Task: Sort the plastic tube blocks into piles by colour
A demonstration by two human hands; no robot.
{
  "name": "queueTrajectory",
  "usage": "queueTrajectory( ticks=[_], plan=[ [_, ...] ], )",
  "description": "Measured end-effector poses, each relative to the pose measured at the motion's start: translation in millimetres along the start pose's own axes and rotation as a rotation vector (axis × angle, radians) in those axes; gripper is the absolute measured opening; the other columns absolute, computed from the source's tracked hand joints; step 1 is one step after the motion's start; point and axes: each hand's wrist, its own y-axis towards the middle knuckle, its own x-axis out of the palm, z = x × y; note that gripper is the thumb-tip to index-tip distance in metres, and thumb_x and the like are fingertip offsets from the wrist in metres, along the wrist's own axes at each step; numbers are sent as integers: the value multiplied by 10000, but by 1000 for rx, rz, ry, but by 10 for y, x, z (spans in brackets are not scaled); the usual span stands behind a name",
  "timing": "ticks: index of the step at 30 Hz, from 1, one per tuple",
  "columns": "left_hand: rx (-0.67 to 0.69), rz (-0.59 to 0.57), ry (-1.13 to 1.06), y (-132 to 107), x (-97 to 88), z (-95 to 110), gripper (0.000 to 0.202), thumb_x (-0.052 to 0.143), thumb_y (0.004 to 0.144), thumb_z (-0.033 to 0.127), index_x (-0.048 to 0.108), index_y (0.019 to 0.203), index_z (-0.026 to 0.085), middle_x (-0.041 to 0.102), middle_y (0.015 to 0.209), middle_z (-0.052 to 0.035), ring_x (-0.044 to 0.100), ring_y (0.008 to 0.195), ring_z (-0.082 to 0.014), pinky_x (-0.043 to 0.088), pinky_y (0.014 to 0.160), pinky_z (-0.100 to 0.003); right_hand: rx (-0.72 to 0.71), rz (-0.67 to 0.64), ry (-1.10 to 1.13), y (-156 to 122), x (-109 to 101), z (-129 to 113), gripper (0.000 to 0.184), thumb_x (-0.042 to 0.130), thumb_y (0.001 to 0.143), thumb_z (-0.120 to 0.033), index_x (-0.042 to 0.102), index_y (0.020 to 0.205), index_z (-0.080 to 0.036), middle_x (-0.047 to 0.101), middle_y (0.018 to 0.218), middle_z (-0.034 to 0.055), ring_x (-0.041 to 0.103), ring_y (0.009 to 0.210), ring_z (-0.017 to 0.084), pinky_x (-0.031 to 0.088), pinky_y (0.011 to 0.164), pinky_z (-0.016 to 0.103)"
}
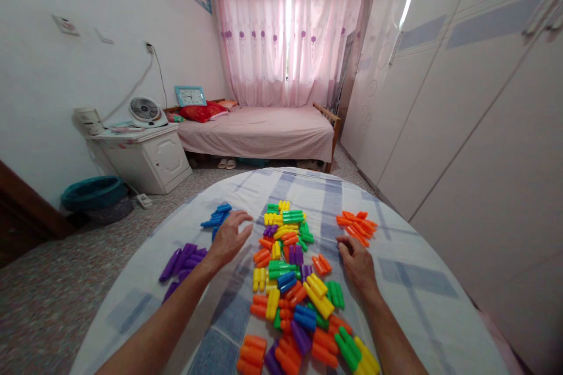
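Seemed mid-sort; spread left hand [227, 241] beside blue plastic tubes [216, 218]; curled right hand [358, 262], couldn't tell if holding; likely needed pinching next.

Mixed blocks [281, 270] fill the middle of the surface [433, 319], far to near. Purple blocks [189, 256] and blue blocks [215, 218] get in the way on the left. On the far right, there's room to slip between the mixed blocks and the orange blocks [358, 226].
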Motion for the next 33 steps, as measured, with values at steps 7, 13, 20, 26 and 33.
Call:
queueTrajectory(
  ticks=[7, 13, 20, 26, 33],
  plan=[
    [113, -129, -294, -586, 304, 569, 173, 495, 837, 220, 639, 925, 189, 614, 1054, -74, 567, 1027, -179, 456, 924, -337, -9, 7, -19, 1, 12, 23, 304, 422, 784, -365, 646, 901, -196, 676, 906, 48, 606, 825, 193, 430, 768, 308],
    [179, 16, -288, -706, 542, 510, 175, 479, 857, 201, 649, 895, 191, 621, 993, -77, 566, 973, -184, 471, 869, -339, -11, 13, -10, 1, 5, 14, 303, 429, 774, -365, 647, 898, -194, 681, 902, 46, 610, 830, 189, 430, 767, 299],
    [310, -67, -371, -783, 474, 513, 223, 695, 712, 319, 656, 896, 200, 576, 1131, -91, 519, 1087, -233, 438, 934, -385, -7, 1, -5, -6, 0, 12, 306, 421, 782, -369, 641, 900, -193, 677, 906, 50, 604, 834, 198, 427, 768, 307],
    [302, -87, -365, -821, 432, 580, 141, 679, 693, 236, 643, 824, 198, 591, 1116, -87, 527, 1083, -229, 431, 943, -396, 6, -6, 3, -19, -6, 8, 314, 425, 781, -377, 640, 912, -191, 674, 908, 55, 603, 837, 205, 430, 775, 318],
    [421, -118, -276, -884, 402, 667, 190, 587, 737, 166, 625, 921, 195, 637, 1038, -78, 570, 996, -198, 446, 902, -374, 7, -2, -4, -11, -5, 10, 320, 421, 779, -375, 647, 912, -192, 679, 912, 53, 610, 838, 202, 431, 772, 317]
  ],
)
